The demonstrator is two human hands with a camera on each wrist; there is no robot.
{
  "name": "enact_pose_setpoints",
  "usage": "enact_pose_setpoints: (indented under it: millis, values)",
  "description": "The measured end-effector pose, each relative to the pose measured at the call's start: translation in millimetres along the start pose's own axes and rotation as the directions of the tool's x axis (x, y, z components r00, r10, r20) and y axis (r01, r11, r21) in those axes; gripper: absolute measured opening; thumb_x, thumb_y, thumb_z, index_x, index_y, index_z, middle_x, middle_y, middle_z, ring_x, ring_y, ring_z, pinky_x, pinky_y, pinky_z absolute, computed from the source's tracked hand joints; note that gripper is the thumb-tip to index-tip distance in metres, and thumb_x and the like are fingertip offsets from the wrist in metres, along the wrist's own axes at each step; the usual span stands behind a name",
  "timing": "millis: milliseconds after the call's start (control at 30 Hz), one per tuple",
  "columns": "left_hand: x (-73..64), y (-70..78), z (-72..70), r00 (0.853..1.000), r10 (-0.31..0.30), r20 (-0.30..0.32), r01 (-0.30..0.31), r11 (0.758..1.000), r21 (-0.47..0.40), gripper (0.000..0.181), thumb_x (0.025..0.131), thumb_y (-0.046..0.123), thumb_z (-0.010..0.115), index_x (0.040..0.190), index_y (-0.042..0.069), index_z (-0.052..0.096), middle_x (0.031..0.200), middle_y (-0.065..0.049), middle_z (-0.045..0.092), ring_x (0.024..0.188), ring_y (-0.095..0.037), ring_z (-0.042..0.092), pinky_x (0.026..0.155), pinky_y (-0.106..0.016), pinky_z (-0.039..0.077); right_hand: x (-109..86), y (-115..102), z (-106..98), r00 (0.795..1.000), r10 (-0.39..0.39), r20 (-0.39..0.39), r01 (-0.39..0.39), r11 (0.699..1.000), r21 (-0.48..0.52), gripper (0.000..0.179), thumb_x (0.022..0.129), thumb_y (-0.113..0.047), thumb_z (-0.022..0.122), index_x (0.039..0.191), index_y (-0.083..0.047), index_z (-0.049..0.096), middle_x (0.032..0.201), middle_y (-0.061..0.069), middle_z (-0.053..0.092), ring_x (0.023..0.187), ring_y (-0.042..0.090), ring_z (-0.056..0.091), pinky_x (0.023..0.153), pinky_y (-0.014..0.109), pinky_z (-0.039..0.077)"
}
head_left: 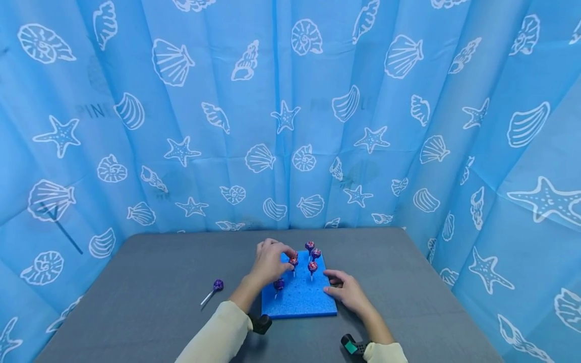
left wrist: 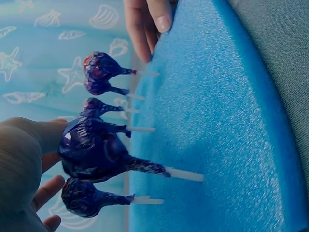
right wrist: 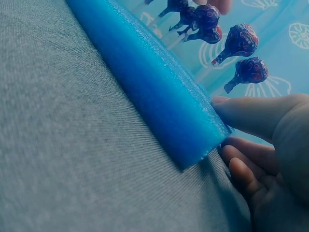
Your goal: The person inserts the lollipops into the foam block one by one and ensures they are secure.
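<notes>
A blue foam block (head_left: pixel 301 297) lies on the grey table, with several purple-wrapped lollipops standing in it on white sticks. My left hand (head_left: pixel 271 259) reaches over its far left part, thumb and fingers pinching the head of a lollipop (head_left: pixel 293 262); in the left wrist view a nearer lollipop (left wrist: pixel 94 150) hides part of that grip. Beneath my left wrist stands another lollipop (head_left: pixel 279 285). My right hand (head_left: pixel 347 290) holds the block's right edge, its thumb (right wrist: pixel 251 113) at the upper edge and the other fingers lower down at the side.
One loose lollipop (head_left: pixel 218 285) lies on the grey table (head_left: pixel 172 282), left of my left forearm. More lollipops (head_left: pixel 312 266) stand in the block's far right part, between my hands. A blue curtain (head_left: pixel 281 126) with white shell prints hangs behind the table.
</notes>
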State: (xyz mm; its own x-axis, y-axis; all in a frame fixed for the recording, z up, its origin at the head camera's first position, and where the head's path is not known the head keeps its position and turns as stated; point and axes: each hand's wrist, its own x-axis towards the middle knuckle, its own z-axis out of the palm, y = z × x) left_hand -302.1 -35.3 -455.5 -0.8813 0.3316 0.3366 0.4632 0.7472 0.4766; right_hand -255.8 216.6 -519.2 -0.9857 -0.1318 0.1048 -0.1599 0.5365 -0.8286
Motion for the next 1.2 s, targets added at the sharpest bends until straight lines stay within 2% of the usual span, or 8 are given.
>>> enact_pose_setpoints:
  millis: [200, 433, 733, 867, 967, 1200]
  values:
    - [-3.1, -2.2, -8.1, 0.999, 0.015, -0.050, -0.016, 1.000, -0.010, 0.018, 0.082, 0.026, 0.080, 0.099, 0.024, 0.075, 0.098, 0.009, 0.067, 0.111, -0.020, 0.047, 0.099, -0.050, 0.029, 0.4, -1.2, 0.9, 1.000, 0.011, 0.001, -0.011, 1.000, 0.010, 0.040, 0.088, -0.015, 0.073, 0.127, -0.009, 0.062, 0.120, 0.006, 0.062, 0.105, 0.025, 0.057, 0.087, 0.043, 0.048]
    - [-7.5, -11.1, -14.5, 0.996, 0.047, -0.072, -0.050, 0.998, -0.046, 0.018, 0.083, 0.025, 0.079, 0.100, 0.021, 0.075, 0.102, 0.006, 0.069, 0.110, -0.023, 0.050, 0.099, -0.053, 0.031, 1.7, -0.5, 0.3, 1.000, 0.022, -0.004, -0.022, 1.000, 0.018, 0.039, 0.088, -0.014, 0.073, 0.126, -0.010, 0.063, 0.119, 0.005, 0.062, 0.105, 0.024, 0.057, 0.087, 0.043, 0.047]
    - [-16.5, -20.3, -19.3, 0.992, 0.053, -0.114, -0.061, 0.996, -0.065, 0.017, 0.085, 0.027, 0.077, 0.099, 0.019, 0.074, 0.108, 0.004, 0.068, 0.111, -0.024, 0.051, 0.099, -0.053, 0.032, 0.9, -0.7, 0.8, 0.999, 0.031, -0.011, -0.031, 0.999, 0.009, 0.040, 0.088, -0.013, 0.073, 0.126, -0.010, 0.063, 0.117, 0.004, 0.062, 0.104, 0.023, 0.057, 0.087, 0.044, 0.047]
    - [-23.8, -22.6, -22.1, 0.987, 0.054, -0.152, -0.070, 0.993, -0.100, 0.017, 0.085, 0.027, 0.077, 0.098, 0.018, 0.074, 0.108, 0.003, 0.067, 0.108, -0.025, 0.053, 0.096, -0.052, 0.036, 1.1, -1.9, 1.4, 0.999, 0.029, -0.015, -0.029, 1.000, 0.000, 0.039, 0.088, -0.013, 0.073, 0.125, -0.010, 0.063, 0.117, 0.004, 0.063, 0.103, 0.022, 0.057, 0.087, 0.044, 0.048]
    - [-31.5, -27.4, -23.9, 0.986, 0.045, -0.158, -0.068, 0.987, -0.143, 0.015, 0.085, 0.026, 0.077, 0.098, 0.017, 0.074, 0.107, 0.004, 0.066, 0.107, -0.022, 0.054, 0.092, -0.048, 0.041, 1.1, -2.8, 1.9, 0.999, 0.035, -0.013, -0.035, 0.999, -0.004, 0.039, 0.088, -0.014, 0.073, 0.126, -0.011, 0.063, 0.117, 0.004, 0.063, 0.103, 0.022, 0.057, 0.087, 0.044, 0.048]
    - [-49.3, -38.1, -28.7, 0.988, -0.008, -0.154, -0.020, 0.983, -0.180, 0.013, 0.084, 0.023, 0.078, 0.096, 0.022, 0.072, 0.108, 0.005, 0.064, 0.106, -0.020, 0.055, 0.088, -0.046, 0.047, -0.1, -6.0, 1.9, 1.000, 0.029, -0.008, -0.029, 1.000, 0.001, 0.039, 0.088, -0.013, 0.073, 0.126, -0.008, 0.063, 0.116, 0.006, 0.063, 0.103, 0.025, 0.058, 0.087, 0.046, 0.048]
